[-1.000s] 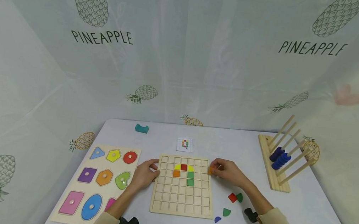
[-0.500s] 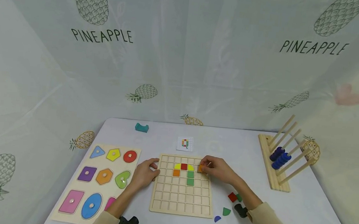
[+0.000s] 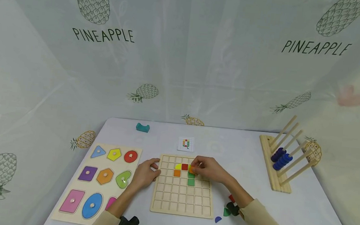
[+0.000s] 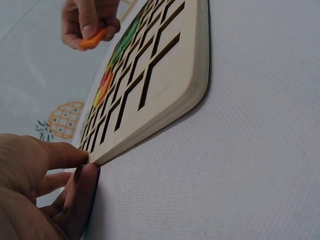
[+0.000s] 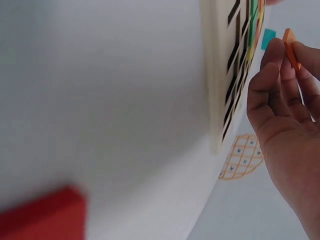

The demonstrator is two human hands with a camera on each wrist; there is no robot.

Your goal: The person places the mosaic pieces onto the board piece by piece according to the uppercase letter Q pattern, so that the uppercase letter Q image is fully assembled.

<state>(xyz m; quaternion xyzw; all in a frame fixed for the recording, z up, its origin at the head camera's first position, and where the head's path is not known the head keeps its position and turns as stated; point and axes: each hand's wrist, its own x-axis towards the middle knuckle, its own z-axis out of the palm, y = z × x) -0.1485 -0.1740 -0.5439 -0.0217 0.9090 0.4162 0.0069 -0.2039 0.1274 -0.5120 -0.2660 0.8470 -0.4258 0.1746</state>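
Orange flat tile (image 4: 94, 40) pinched in right hand (image 3: 208, 168) above pale gridded wooden board (image 3: 182, 200), relaxed left hand (image 3: 144, 174) against left edge! Looks mid-placement; needs lining up, lowering.

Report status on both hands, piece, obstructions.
Right hand pinches flat orange piece above pale wooden grid board. Left hand touches board's left edge. No obstruction visible.
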